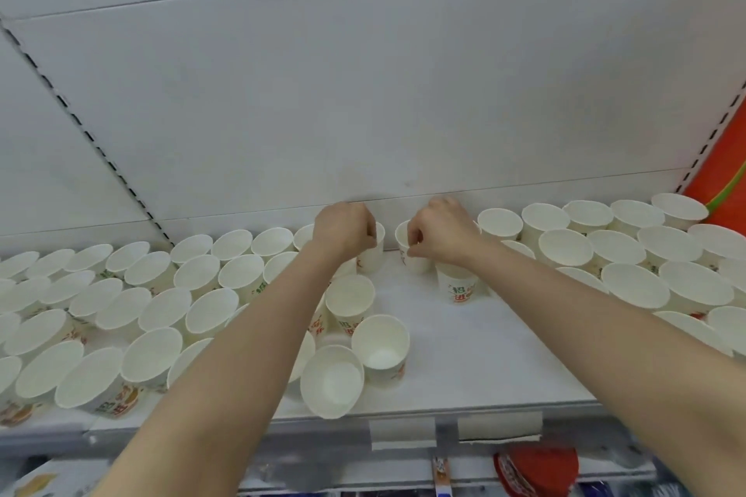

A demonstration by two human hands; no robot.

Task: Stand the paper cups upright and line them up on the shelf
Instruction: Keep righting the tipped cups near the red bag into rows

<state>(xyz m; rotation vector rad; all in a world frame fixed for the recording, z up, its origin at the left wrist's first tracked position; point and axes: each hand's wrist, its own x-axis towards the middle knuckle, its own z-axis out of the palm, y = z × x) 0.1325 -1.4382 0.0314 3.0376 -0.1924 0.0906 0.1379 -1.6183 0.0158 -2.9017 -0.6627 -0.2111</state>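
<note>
Several white paper cups with red and green print stand upright in rows on the white shelf (464,355). My left hand (343,232) pinches the rim of a cup (373,254) in the back row. My right hand (440,232) pinches the rim of another cup (407,250) just to its right. Both cups stand upright near the back wall, a small gap apart. Three cups (381,347) stand alone in the middle toward the front, one of them leaning over the front edge (331,381).
Rows of cups fill the left side (121,315) and the right side (646,266) of the shelf. A bare strip of shelf runs down the middle. Price-tag holders (403,434) line the front edge, with a red package (537,468) on the shelf below.
</note>
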